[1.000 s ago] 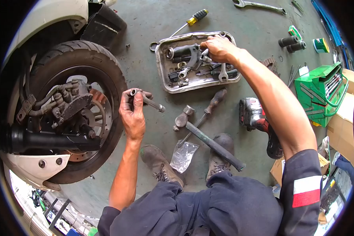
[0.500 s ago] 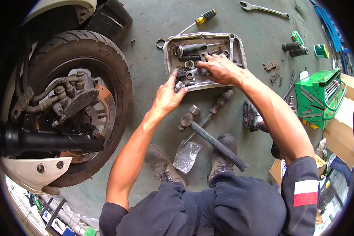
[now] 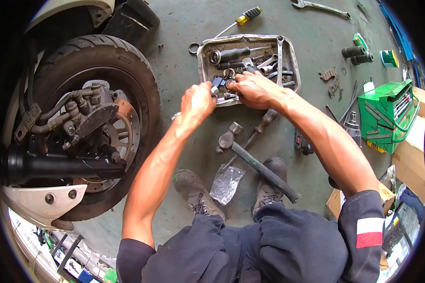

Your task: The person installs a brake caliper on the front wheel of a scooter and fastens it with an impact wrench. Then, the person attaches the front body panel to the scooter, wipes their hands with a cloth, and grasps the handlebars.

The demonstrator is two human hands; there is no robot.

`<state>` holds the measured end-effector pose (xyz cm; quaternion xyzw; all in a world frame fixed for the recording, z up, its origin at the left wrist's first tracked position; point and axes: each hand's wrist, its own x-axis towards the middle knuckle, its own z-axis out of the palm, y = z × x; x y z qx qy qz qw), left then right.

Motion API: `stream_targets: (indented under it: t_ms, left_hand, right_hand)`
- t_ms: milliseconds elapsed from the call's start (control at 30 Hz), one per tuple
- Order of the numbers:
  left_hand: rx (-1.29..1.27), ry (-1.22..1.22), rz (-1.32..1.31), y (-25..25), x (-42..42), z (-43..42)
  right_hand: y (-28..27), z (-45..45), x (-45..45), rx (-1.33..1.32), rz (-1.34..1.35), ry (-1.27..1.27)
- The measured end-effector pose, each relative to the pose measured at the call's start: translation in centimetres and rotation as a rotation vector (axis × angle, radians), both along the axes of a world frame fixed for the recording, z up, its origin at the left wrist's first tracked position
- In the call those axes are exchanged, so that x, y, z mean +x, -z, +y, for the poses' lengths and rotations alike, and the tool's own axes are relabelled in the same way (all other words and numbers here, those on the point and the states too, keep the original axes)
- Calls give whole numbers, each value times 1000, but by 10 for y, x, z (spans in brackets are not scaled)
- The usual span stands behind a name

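Note:
A metal tray point(image 3: 296, 70) full of hand tools lies on the floor in front of me. At its near left corner, my left hand point(image 3: 197, 103) is closed on a metal tool point(image 3: 175, 116); one shiny end shows beyond the palm, and most of it is hidden. My right hand point(image 3: 256, 89) reaches over the near rim, fingers curled down among small metal parts; what they grip is hidden. Around the hands in the tray are a screwdriver with a dark handle point(image 3: 234, 54), a combination wrench point(image 3: 279, 61) and several sockets.
A motorcycle wheel point(image 3: 148, 94) with its brake caliper point(image 3: 87, 111) is at left. A hammer point(image 3: 264, 172), another screwdriver point(image 3: 268, 119) and a clear plastic bag point(image 3: 226, 185) lie by my boots. At right are brake pads point(image 3: 329, 74) and a green toolbox point(image 3: 380, 113).
My left hand has closed on a metal tool and drawn slightly back and left. My right hand has shifted left and nearer, its fingers more curled; more tools at the tray's right now show.

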<state>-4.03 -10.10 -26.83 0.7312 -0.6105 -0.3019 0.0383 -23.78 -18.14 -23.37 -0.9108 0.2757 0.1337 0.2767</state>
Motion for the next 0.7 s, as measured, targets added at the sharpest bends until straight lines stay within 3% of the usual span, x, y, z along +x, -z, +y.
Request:
stream_targets:
  t_ms: [67, 167, 233, 267, 400, 567, 633, 700]
  left_hand:
    - [31, 63, -101, -2, -11, 2]
    - [13, 5, -32, 1, -9, 2]
    - [-114, -112, 171, 2, -1, 2]
    - [-144, -190, 296, 2, 4, 5]
    - [-176, -436, 685, 3, 20, 12]
    - [-120, -558, 810, -1, 29, 35]
    - [-73, -629, 882, -10, 26, 44]
    - [-42, -671, 916, -15, 28, 52]
  right_hand:
    - [14, -5, 1, -84, -41, 102]
    - [23, -35, -11, -144, -185, 413]
    - [15, -47, -22, -213, -226, 520]
    - [11, -50, -31, -164, -137, 523]
    - [14, -25, -28, -370, 182, 384]
    - [37, 41, 8, -399, -140, 195]
    - [29, 58, 23, -148, -112, 109]
    - [29, 60, 22, -116, -259, 144]
